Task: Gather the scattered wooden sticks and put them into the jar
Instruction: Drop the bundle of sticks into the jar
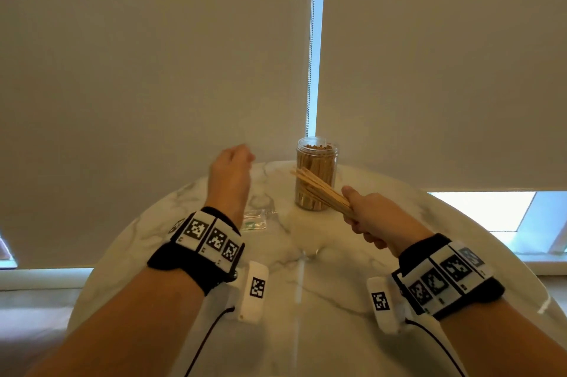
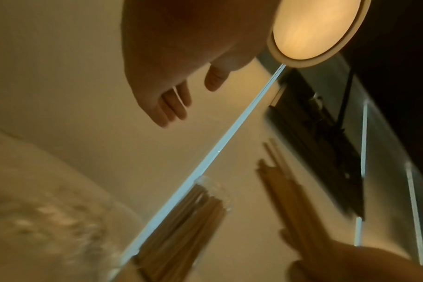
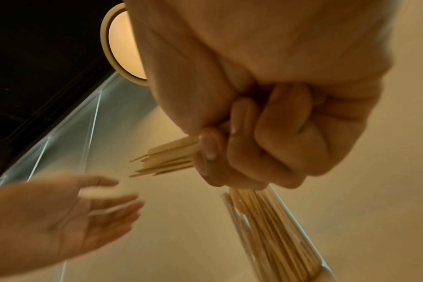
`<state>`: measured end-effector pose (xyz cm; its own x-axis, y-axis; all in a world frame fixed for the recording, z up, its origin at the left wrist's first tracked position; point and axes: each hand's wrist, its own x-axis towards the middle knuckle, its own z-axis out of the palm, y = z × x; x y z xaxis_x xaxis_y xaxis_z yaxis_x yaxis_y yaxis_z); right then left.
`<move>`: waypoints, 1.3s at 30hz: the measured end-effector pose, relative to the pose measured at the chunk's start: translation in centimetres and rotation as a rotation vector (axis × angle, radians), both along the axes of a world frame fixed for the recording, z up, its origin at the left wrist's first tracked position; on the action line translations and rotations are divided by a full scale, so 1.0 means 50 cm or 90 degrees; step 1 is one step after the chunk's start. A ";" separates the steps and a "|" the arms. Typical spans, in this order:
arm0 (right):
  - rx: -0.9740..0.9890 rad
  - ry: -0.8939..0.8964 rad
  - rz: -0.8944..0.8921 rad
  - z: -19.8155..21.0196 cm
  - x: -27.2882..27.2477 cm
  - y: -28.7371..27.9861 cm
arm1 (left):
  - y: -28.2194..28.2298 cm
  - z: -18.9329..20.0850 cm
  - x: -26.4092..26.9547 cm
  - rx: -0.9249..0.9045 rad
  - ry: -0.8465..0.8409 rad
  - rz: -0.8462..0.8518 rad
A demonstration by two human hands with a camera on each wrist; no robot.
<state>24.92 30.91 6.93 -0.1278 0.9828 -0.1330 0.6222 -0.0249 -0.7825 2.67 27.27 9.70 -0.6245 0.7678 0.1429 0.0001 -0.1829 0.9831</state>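
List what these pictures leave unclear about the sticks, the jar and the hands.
- Jar base: head view, hidden behind the held bundle of sticks.
- Bundle's count: too fine in every view.
- Left hand fingers: head view shows only its back; wrist views blurred.
- Clear packet on the table: contents unreadable.
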 end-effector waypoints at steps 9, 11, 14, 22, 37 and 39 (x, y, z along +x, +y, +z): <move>0.084 -0.076 0.064 -0.013 -0.083 0.061 | 0.079 -0.055 0.066 -0.134 0.083 -0.277; 0.106 -0.114 0.058 -0.020 -0.082 0.075 | 0.091 -0.078 0.059 -0.156 0.091 -0.312; 0.094 -0.141 0.051 -0.028 -0.083 0.092 | 0.101 -0.099 0.052 -0.170 0.191 -0.302; 0.189 0.018 0.075 -0.012 -0.074 0.102 | 0.135 -0.098 0.025 -0.044 0.200 -0.146; 0.383 -0.043 -0.027 0.031 -0.060 0.087 | 0.099 -0.006 0.091 -0.003 -0.048 -0.239; 0.400 -0.040 -0.035 0.033 -0.059 0.085 | 0.102 -0.017 0.108 -0.003 -0.014 -0.218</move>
<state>21.96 35.16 8.58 -0.0856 0.8807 0.4660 0.6779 0.3942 -0.6205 8.07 32.36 8.83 -0.3326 0.9343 0.1281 -0.0818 -0.1639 0.9831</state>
